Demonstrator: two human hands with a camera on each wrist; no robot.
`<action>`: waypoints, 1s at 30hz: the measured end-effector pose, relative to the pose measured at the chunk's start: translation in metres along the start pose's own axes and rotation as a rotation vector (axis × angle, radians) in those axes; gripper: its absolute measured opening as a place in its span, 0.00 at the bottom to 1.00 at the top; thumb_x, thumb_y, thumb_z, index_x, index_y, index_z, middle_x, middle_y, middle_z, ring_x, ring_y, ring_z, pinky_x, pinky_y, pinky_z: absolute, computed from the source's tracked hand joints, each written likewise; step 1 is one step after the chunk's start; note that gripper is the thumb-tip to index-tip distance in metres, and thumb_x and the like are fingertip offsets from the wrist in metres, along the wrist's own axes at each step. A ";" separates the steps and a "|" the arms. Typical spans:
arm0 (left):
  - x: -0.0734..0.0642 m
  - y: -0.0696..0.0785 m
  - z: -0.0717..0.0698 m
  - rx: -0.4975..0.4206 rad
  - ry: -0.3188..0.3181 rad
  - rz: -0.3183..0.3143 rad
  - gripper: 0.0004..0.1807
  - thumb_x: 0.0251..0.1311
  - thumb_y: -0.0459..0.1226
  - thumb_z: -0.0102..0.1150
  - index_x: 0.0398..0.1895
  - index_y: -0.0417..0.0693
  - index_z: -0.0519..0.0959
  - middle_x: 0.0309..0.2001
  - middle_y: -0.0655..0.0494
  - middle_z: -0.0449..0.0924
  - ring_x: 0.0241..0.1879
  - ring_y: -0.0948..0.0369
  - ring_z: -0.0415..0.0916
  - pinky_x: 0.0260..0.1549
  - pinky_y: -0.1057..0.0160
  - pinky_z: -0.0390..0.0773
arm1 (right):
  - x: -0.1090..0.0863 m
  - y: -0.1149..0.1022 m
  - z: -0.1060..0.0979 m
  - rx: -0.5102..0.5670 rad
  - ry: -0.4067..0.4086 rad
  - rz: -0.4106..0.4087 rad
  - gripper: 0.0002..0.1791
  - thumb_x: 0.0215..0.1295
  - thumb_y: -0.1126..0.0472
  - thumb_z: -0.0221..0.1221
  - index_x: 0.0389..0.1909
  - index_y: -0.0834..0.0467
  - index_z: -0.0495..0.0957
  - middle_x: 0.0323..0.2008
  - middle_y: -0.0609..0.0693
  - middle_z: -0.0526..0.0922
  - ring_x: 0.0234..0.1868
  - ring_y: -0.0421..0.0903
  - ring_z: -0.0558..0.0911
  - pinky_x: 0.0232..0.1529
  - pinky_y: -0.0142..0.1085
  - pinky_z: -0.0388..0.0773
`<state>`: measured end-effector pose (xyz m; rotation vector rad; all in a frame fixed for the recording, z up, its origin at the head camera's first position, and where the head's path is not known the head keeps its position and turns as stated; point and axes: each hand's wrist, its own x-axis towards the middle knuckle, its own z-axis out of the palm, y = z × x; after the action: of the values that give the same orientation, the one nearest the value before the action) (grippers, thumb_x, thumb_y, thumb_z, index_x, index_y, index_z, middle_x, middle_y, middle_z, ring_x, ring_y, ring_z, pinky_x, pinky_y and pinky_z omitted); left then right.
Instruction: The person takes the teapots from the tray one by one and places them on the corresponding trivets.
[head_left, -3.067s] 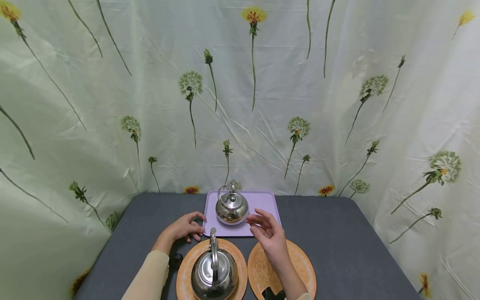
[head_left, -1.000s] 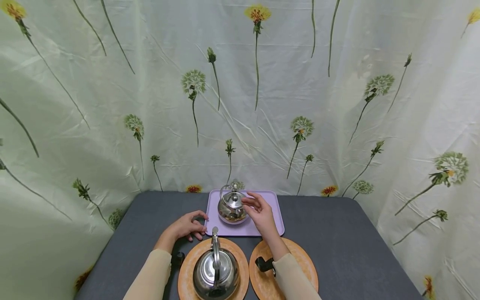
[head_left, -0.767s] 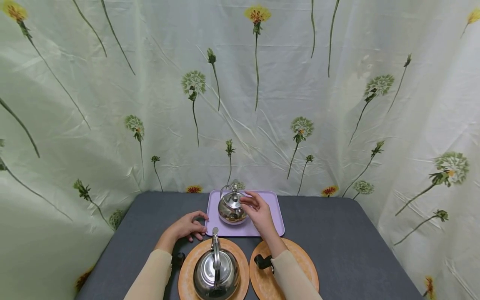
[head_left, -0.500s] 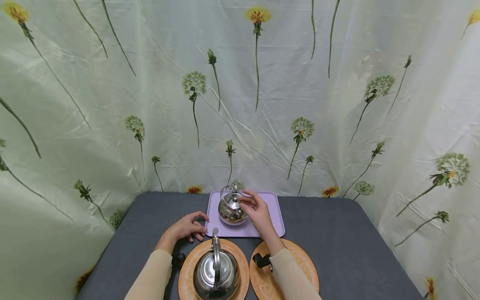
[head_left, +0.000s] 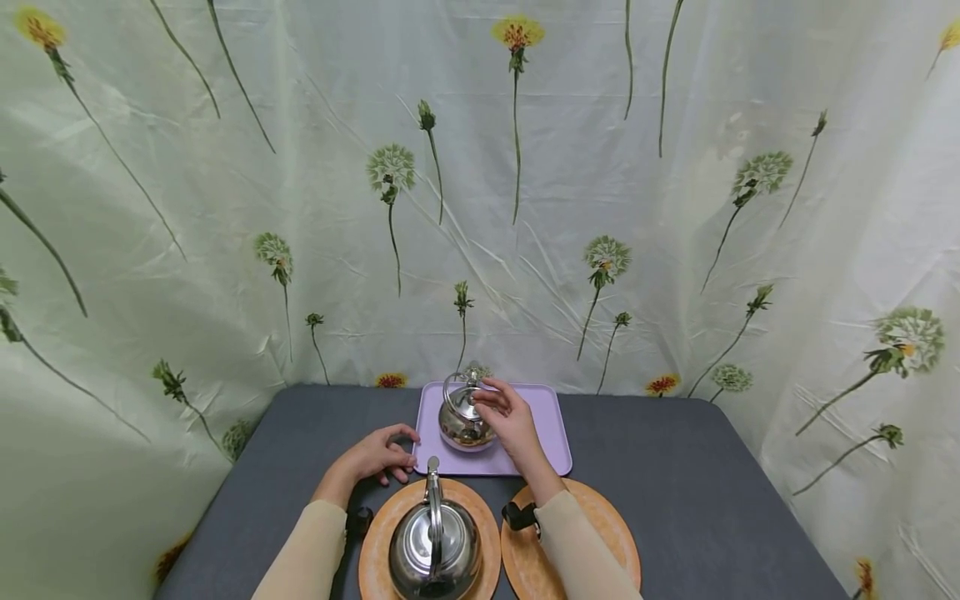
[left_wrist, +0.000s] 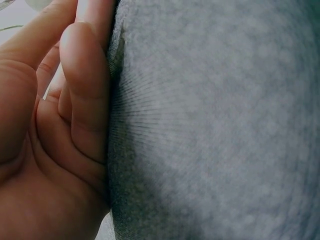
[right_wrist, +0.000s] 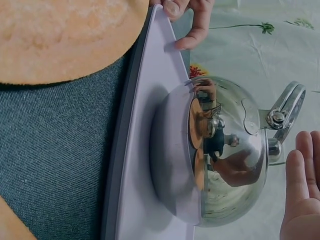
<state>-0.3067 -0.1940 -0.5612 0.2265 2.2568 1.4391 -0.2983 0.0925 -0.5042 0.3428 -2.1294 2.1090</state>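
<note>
A small shiny steel kettle (head_left: 456,429) with a raised hoop handle stands on a lilac rectangular tray (head_left: 551,437). My right hand (head_left: 513,425) hovers by its lid, fingers loosely bent. In the right wrist view, the fingertips (right_wrist: 295,165) are close to the lid knob (right_wrist: 274,150), with a gap between. My left hand (head_left: 375,456) rests at the tray's left front corner, with thumb and forefinger at the rim. In the left wrist view its fingers are relaxed beside the grey cloth (left_wrist: 215,120). A larger steel kettle (head_left: 412,558) stands in front of the tray.
The larger kettle sits on a round orange mat (head_left: 372,542). A second round mat (head_left: 611,533) lies to its right, under my right forearm. A dark grey cloth covers the table (head_left: 675,492). Behind hangs a flowered curtain (head_left: 337,208).
My right hand has moved from the small kettle's right side up and left to its lid. The left hand keeps its place at the tray corner. Both kettles stand where they were.
</note>
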 end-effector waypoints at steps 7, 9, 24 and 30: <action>0.000 -0.001 -0.001 0.007 0.002 -0.010 0.22 0.68 0.37 0.69 0.62 0.46 0.75 0.31 0.54 0.89 0.25 0.63 0.87 0.19 0.67 0.78 | 0.003 0.000 0.003 -0.002 -0.012 0.004 0.28 0.71 0.69 0.66 0.70 0.65 0.74 0.56 0.67 0.88 0.60 0.55 0.87 0.57 0.25 0.77; 0.001 -0.001 0.000 0.007 -0.001 -0.008 0.22 0.68 0.37 0.69 0.62 0.46 0.75 0.31 0.54 0.89 0.25 0.63 0.87 0.18 0.67 0.78 | 0.004 0.001 0.004 -0.009 -0.017 0.010 0.28 0.71 0.68 0.66 0.71 0.64 0.74 0.56 0.66 0.88 0.60 0.55 0.87 0.57 0.25 0.77; 0.001 0.000 0.001 0.005 0.012 -0.008 0.21 0.68 0.37 0.69 0.62 0.47 0.76 0.31 0.54 0.89 0.25 0.63 0.87 0.18 0.67 0.78 | 0.007 0.008 0.011 -0.026 -0.060 0.020 0.28 0.72 0.69 0.65 0.71 0.66 0.73 0.57 0.67 0.87 0.59 0.56 0.87 0.56 0.27 0.80; 0.000 -0.001 0.000 -0.010 0.003 -0.014 0.21 0.69 0.37 0.69 0.62 0.46 0.76 0.31 0.54 0.89 0.25 0.63 0.87 0.18 0.67 0.78 | 0.008 0.006 0.014 -0.036 -0.084 0.018 0.28 0.72 0.69 0.65 0.71 0.66 0.73 0.56 0.66 0.88 0.58 0.55 0.88 0.55 0.28 0.82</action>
<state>-0.3066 -0.1942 -0.5617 0.2059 2.2488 1.4437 -0.3066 0.0778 -0.5086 0.4174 -2.2216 2.0982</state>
